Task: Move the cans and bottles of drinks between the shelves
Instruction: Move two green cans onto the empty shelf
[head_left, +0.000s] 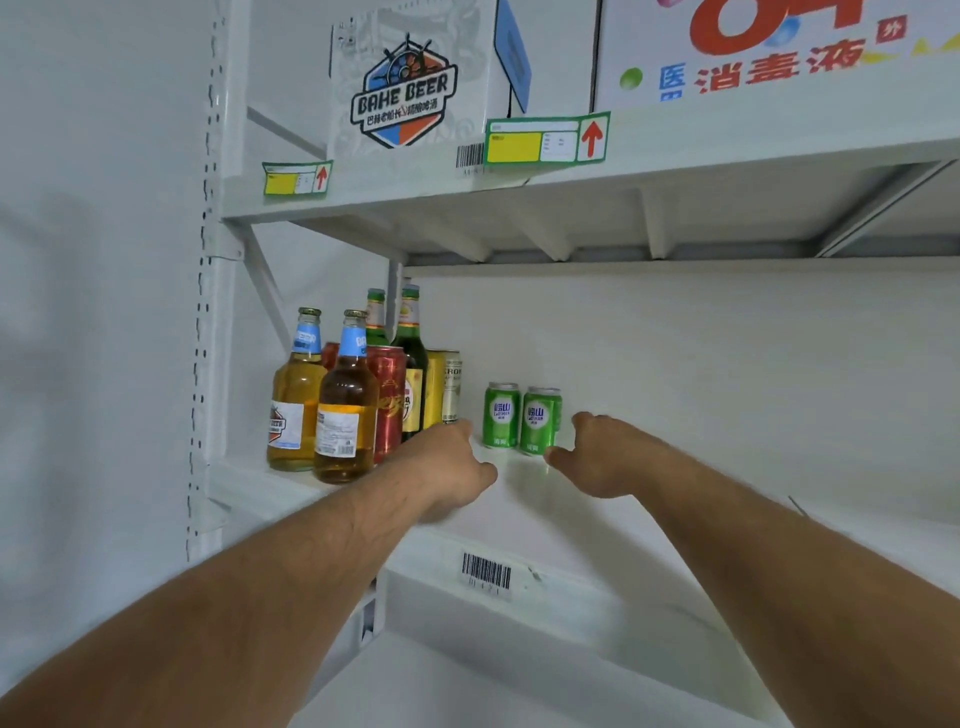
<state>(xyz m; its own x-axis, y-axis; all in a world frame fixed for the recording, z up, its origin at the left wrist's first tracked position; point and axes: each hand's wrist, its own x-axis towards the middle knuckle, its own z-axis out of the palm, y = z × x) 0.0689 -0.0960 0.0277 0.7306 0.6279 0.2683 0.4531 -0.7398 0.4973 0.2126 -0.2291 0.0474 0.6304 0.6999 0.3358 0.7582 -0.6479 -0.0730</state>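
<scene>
A white shelf (675, 467) is seen, with bottles (345, 405) and tall cans (387, 400) grouped at its left. Two green cans (519, 418) are stood side by side further right. The left hand (447, 467) and right hand (597, 454) are held empty beside the green cans, fingers loosely spread.

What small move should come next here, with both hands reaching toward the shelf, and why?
Probably close the right hand around the nearer small green can. That hand is open with its thumb and fingers beside this can, holding nothing. The left hand is also empty, just left of the other small green can, so it could take that one.
</scene>
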